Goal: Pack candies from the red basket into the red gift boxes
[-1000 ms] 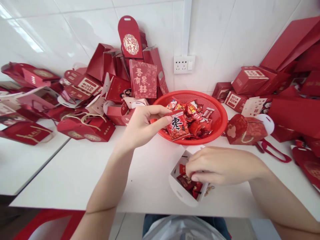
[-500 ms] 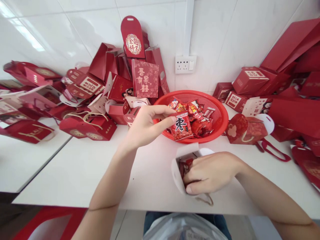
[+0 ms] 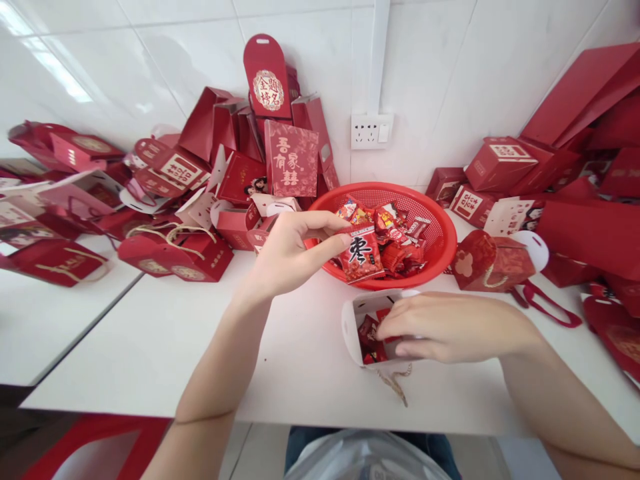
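My left hand (image 3: 295, 250) pinches a red candy packet (image 3: 364, 255) with a large black character, by its upper left edge. The packet hangs over the near rim of a red plastic basket (image 3: 440, 257) that holds wrapped sweets (image 3: 397, 243). Nearer to me, a small gift box (image 3: 353, 333) stands with its top open, white inside, and a cord handle (image 3: 395, 385) lies at its front. Red-wrapped sweets (image 3: 369, 337) are in it. My right hand (image 3: 440, 327) reaches over the box's right side, fingers inside; the fingertips are partly hidden, so their grip is unclear.
Red gift boxes (image 3: 200, 257) crowd the white table (image 3: 300, 373) on the left and against the wall. More boxes (image 3: 493, 260) are piled at the right, with a loose red ribbon (image 3: 550, 307). A socket (image 3: 371, 131) is on the tiled wall.
My right hand has lifted and drawn back to the right, showing more of the box's inside. The box has turned slightly. My left hand and its packet have hardly moved.
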The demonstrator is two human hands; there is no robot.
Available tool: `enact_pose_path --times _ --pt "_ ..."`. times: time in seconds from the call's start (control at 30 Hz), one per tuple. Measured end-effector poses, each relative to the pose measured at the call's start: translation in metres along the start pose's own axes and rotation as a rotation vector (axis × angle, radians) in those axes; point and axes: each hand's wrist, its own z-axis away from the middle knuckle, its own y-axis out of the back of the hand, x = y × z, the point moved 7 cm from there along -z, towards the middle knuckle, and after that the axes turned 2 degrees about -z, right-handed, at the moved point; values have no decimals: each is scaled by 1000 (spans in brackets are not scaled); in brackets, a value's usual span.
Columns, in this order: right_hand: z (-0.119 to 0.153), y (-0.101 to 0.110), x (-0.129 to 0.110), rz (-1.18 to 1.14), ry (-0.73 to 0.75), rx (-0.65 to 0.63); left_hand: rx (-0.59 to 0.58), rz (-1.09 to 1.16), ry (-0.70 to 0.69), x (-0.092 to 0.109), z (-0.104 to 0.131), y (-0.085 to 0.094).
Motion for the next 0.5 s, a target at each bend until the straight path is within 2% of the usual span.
enact_pose_path --times 0.1,0.27,0.37,0.5 --pt "-15 -14 -3 14 -11 -127 -13 -8 -1 0 0 -1" --pt "-35 -32 3 79 4 -216 -8 -2 -1 -1 0 0" --pt "-38 -36 5 122 8 -221 -4 3 -2 -2 -1 0" --pt "-31 -32 3 147 -65 -155 0 5 12 -3 0 1"
